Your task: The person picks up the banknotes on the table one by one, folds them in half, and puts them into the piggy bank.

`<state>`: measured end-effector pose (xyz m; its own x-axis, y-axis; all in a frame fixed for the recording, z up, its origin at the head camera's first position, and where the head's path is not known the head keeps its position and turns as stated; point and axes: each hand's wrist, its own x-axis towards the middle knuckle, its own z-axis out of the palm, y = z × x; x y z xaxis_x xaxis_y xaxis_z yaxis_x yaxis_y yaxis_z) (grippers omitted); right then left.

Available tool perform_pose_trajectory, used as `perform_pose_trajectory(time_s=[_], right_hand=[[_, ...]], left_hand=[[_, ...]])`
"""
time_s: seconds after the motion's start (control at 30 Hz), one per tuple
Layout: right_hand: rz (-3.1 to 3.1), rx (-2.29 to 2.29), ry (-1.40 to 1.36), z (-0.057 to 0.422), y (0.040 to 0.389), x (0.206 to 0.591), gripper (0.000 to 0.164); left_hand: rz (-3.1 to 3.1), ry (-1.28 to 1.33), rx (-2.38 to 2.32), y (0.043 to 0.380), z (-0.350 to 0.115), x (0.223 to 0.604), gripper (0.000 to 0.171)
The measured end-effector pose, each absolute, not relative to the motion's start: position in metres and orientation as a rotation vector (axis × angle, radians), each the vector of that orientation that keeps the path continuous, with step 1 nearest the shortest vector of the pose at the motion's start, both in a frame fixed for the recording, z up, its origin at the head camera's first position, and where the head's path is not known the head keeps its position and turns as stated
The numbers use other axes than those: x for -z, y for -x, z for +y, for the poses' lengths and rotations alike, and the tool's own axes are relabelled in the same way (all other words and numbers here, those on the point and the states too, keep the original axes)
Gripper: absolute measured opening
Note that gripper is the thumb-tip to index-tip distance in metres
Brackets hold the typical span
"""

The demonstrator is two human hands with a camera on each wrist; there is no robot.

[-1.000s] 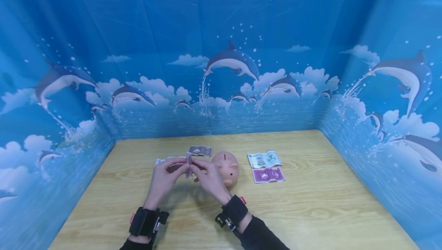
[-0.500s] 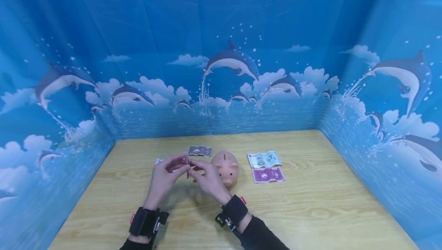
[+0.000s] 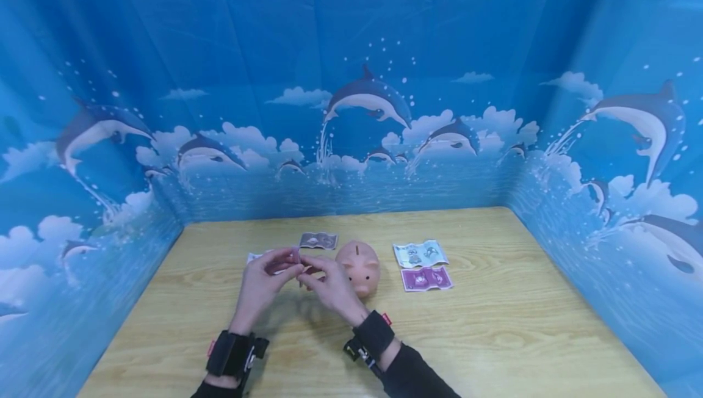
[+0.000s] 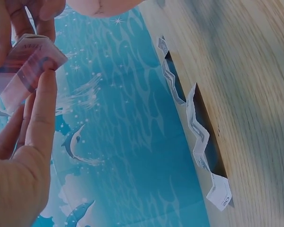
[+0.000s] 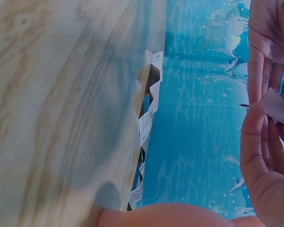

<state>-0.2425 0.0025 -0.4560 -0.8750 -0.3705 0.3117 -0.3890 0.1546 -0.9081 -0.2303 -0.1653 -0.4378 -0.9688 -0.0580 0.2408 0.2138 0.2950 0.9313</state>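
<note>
Though obscured, banknote (image 4: pixel 31 68) in left hand (image 3: pixel 262 282) and right hand (image 3: pixel 332 285); pinch apparently narrow.

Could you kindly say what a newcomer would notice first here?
Probably the blue dolphin backdrop around the back and sides of the table. Next, perhaps, the pink piggy bank on the table and, left of it in the head view, a reddish banknote held between the left hand and right hand.

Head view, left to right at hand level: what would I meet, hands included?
Left hand → the held note → right hand → piggy bank → pale blue note, with the purple note on its near side.
</note>
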Motion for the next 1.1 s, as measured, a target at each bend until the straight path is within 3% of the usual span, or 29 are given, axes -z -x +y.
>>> perform_pose_trajectory(time_s=[1.1], right_hand=[[-2.386,-1.724,-0.697,0.0017,0.2452,0.4601,0.04]], left_hand=[[-2.386,0.079,1.613,0.2306,-0.1591,0.4398,0.042]])
